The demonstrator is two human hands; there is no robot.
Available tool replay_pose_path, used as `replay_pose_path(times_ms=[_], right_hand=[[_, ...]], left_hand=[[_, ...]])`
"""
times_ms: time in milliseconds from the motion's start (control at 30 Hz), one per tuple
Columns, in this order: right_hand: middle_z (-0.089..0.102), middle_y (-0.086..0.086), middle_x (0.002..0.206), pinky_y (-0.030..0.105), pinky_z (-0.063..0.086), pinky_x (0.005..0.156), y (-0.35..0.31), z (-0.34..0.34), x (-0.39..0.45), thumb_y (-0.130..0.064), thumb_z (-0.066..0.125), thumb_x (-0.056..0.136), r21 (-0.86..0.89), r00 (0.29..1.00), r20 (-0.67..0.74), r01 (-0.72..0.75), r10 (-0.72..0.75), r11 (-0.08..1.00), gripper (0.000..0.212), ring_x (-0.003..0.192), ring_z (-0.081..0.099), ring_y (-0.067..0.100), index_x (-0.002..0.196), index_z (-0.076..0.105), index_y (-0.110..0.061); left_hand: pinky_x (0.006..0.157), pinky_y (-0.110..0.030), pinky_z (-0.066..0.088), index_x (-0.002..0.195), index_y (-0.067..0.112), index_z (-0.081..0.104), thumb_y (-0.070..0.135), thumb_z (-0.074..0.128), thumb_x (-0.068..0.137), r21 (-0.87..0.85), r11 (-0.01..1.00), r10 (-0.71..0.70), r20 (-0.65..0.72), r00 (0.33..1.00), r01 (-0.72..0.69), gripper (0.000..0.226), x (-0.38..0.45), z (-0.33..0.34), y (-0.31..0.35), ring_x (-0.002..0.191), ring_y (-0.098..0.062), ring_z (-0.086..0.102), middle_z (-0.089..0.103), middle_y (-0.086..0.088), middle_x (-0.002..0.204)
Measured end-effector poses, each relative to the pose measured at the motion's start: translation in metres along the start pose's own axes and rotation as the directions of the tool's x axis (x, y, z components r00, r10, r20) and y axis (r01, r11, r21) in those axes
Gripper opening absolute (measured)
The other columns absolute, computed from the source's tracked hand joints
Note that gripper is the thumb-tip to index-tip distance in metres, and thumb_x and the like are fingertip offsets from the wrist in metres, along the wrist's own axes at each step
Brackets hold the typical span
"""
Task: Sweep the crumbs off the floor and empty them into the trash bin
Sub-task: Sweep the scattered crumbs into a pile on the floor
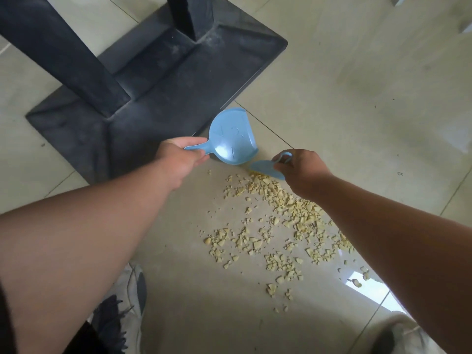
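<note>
Pale yellow crumbs (278, 226) lie scattered across the beige tiled floor (357, 111) between my arms. My left hand (180, 157) grips the handle of a small light blue dustpan (231, 137), which is tilted with its underside toward me, its mouth edge near the floor. My right hand (300, 171) is closed around a small blue hand brush (265, 168), held just right of the dustpan at the far edge of the crumbs. Its bristles are hidden. No trash bin is in view.
A dusty black table base (153, 80) with a thick post stands on the floor right behind the dustpan. My shoes show at the bottom: one (127, 300) at the left, another (406, 338) at the right corner.
</note>
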State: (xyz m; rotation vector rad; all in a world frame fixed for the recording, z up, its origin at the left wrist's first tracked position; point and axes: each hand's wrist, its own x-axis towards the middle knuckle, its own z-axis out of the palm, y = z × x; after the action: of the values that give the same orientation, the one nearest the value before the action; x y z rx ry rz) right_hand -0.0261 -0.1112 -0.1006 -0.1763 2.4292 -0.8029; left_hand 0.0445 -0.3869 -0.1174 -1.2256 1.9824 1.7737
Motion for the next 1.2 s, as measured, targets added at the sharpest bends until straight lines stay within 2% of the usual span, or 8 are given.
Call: replay_pose_path(times_ms=[167, 267, 367, 500, 600, 733, 900, 1200], right_hand=[[0.068, 0.004, 0.079, 0.019, 0.04, 0.035, -0.002, -0.001, -0.017, -0.025, 0.06, 0.097, 0.005, 1.0, 0.029, -0.007, 0.007, 1.0, 0.016, 0.045, 0.052, 0.015, 0.098, 0.076, -0.028], [0.072, 0.012, 0.082, 0.025, 0.045, 0.046, -0.01, 0.005, -0.02, -0.026, 0.059, 0.095, 0.063, 0.999, -0.037, 0.001, 0.001, 0.998, 0.017, 0.051, 0.056, 0.019, 0.097, 0.076, -0.027], [0.072, 0.015, 0.08, 0.028, 0.046, 0.053, -0.021, 0.012, -0.018, -0.024, 0.058, 0.095, 0.118, 0.997, -0.071, 0.028, -0.02, 0.993, 0.017, 0.056, 0.056, 0.022, 0.097, 0.076, -0.024], [0.064, -0.001, 0.071, 0.017, 0.039, 0.039, -0.043, 0.024, -0.002, -0.023, 0.059, 0.097, 0.036, 0.991, -0.058, 0.126, -0.124, 0.991, 0.019, 0.045, 0.052, 0.009, 0.103, 0.076, -0.029], [0.06, -0.004, 0.069, 0.016, 0.037, 0.038, -0.065, 0.036, 0.016, -0.024, 0.06, 0.101, -0.053, 0.982, 0.025, 0.186, -0.185, 0.981, 0.019, 0.044, 0.05, 0.009, 0.108, 0.076, -0.031], [0.057, -0.007, 0.074, 0.022, 0.041, 0.049, -0.092, 0.052, 0.032, -0.026, 0.059, 0.103, -0.119, 0.961, 0.13, 0.261, -0.245, 0.958, 0.019, 0.055, 0.053, 0.014, 0.113, 0.075, -0.032], [0.066, 0.007, 0.098, 0.029, 0.045, 0.065, -0.091, 0.066, 0.029, -0.026, 0.06, 0.104, -0.211, 0.944, 0.202, 0.303, -0.262, 0.929, 0.02, 0.074, 0.058, 0.022, 0.119, 0.074, -0.027], [0.066, 0.0, 0.075, 0.024, 0.043, 0.05, -0.047, 0.045, -0.006, -0.024, 0.064, 0.101, -0.186, 0.953, 0.231, 0.242, -0.197, 0.952, 0.019, 0.05, 0.051, 0.013, 0.114, 0.077, -0.03]], left_hand=[[0.107, -0.032, 0.056, 0.109, 0.033, 0.081, 0.005, 0.073, 0.098, -0.05, 0.999, -0.005, 0.004, 1.0, 0.005, 0.032, -0.013, -0.009, -0.017, 0.093, -0.01, 0.083, 0.082, 0.004, 0.116], [0.096, -0.024, 0.057, 0.12, 0.026, 0.08, 0.003, 0.074, 0.098, -0.122, 0.993, 0.006, 0.009, 1.0, -0.005, 0.032, -0.012, -0.018, -0.016, 0.095, -0.012, 0.083, 0.081, -0.001, 0.12], [0.106, -0.03, 0.057, 0.115, 0.025, 0.08, 0.0, 0.074, 0.097, -0.156, 0.987, 0.02, -0.01, 1.0, -0.021, 0.032, -0.006, -0.029, -0.011, 0.097, -0.016, 0.083, 0.08, -0.004, 0.121], [0.104, -0.03, 0.058, 0.11, 0.027, 0.08, -0.002, 0.073, 0.095, -0.174, 0.983, 0.049, -0.075, 0.996, -0.062, 0.033, 0.004, -0.043, -0.003, 0.095, -0.017, 0.083, 0.078, -0.007, 0.122], [0.103, -0.03, 0.059, 0.108, 0.028, 0.081, -0.001, 0.073, 0.095, -0.183, 0.98, 0.062, -0.092, 0.994, -0.078, 0.032, 0.01, -0.049, 0.003, 0.095, -0.016, 0.083, 0.078, -0.005, 0.12], [0.101, -0.029, 0.06, 0.107, 0.027, 0.08, -0.001, 0.072, 0.096, -0.189, 0.98, 0.051, -0.093, 0.994, -0.068, 0.032, 0.012, -0.055, 0.005, 0.093, -0.015, 0.083, 0.081, -0.002, 0.111], [0.104, -0.031, 0.059, 0.104, 0.03, 0.08, 0.0, 0.071, 0.096, -0.137, 0.99, 0.018, -0.082, 0.996, -0.029, 0.033, 0.012, -0.052, -0.002, 0.092, -0.014, 0.083, 0.081, 0.002, 0.107], [0.108, -0.041, 0.057, 0.1, 0.035, 0.081, 0.004, 0.073, 0.094, -0.074, 0.997, -0.001, -0.035, 0.999, -0.001, 0.033, -0.001, -0.044, -0.032, 0.092, -0.014, 0.083, 0.083, 0.003, 0.109]])
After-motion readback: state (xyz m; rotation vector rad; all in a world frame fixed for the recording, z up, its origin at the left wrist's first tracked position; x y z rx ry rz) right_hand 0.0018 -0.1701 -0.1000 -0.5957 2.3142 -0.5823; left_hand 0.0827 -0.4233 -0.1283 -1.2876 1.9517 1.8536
